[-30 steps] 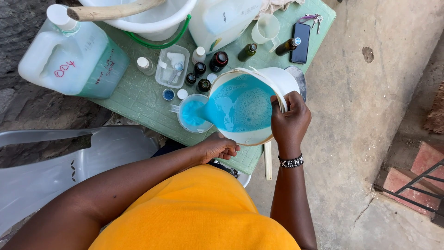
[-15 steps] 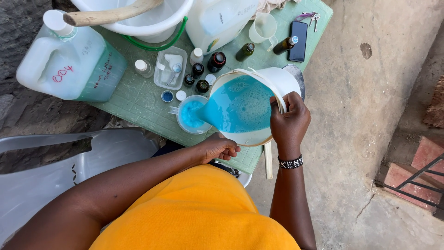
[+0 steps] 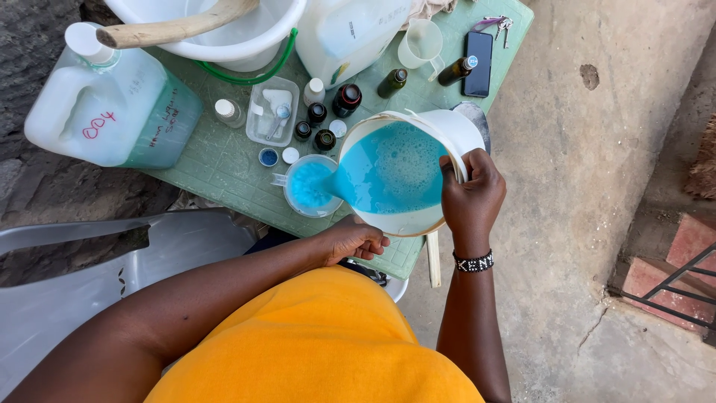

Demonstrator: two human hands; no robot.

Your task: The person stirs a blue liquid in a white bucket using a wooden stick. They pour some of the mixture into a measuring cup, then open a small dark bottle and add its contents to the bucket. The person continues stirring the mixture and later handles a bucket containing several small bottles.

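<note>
My right hand (image 3: 471, 195) grips the handle of a white jug (image 3: 455, 130) tipped to the left. Bright blue liquid (image 3: 391, 170) fills the jug and runs over its lip into a small clear measuring cup (image 3: 307, 186) on the green table (image 3: 216, 168). The cup holds blue liquid too. My left hand (image 3: 350, 240) rests under the jug at the table's near edge, fingers loosely curled, holding nothing that I can see.
Behind the cup stand several small dark bottles (image 3: 328, 119), a clear tray (image 3: 272, 112), a large translucent jerrycan (image 3: 112, 108), a white basin with a wooden stick (image 3: 175, 31), a clear cup (image 3: 421, 43), a phone (image 3: 479, 63). A grey plastic chair (image 3: 112, 269) is at left.
The jug has tipped slightly further and the blue level in the small cup has risen. Both hands stay in place.
</note>
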